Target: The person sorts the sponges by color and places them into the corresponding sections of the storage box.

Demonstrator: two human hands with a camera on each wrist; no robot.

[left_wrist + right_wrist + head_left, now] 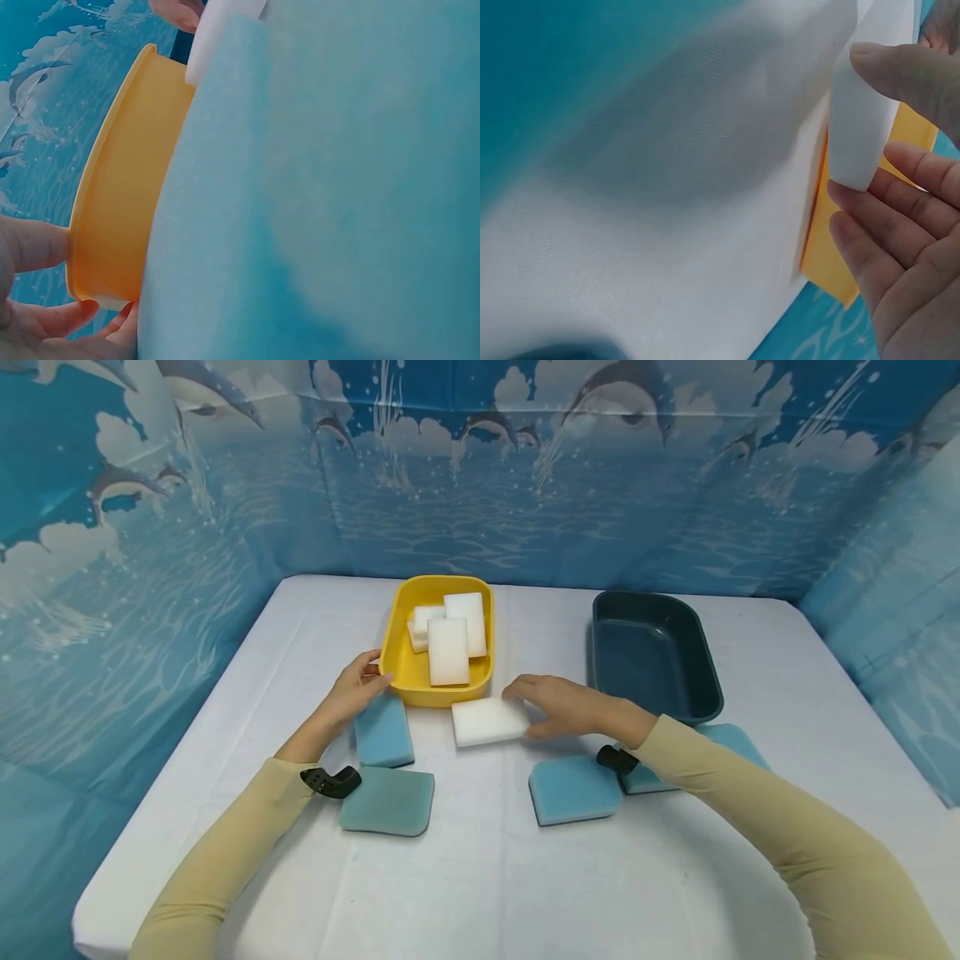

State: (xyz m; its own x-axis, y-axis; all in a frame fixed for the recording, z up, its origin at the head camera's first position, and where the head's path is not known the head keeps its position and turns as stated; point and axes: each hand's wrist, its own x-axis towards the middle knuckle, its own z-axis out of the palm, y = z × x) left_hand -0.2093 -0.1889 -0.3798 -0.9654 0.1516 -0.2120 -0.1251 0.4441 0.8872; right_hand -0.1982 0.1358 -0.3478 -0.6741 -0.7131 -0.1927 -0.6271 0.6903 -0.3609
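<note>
At its front left corner, the yellow plastic bin [437,695] is gripped by my left hand [355,687], thumb at the rim and fingers lower on the side in the left wrist view. Several white sponges [448,652] lie inside the bin. Just in front of it, another white sponge [487,722] is held at its right end by my right hand [566,704]. In the right wrist view the thumb lies on one face of this white sponge [859,124], with fingertips at its end and far side.
A dark blue bin [652,647] stands at the back right. Blue sponges lie near the left wrist, one upper [384,731] and one lower [387,802]. Two more, one nearer the middle [574,789] and one partly under the right forearm [731,742], lie on the white-covered table [450,893].
</note>
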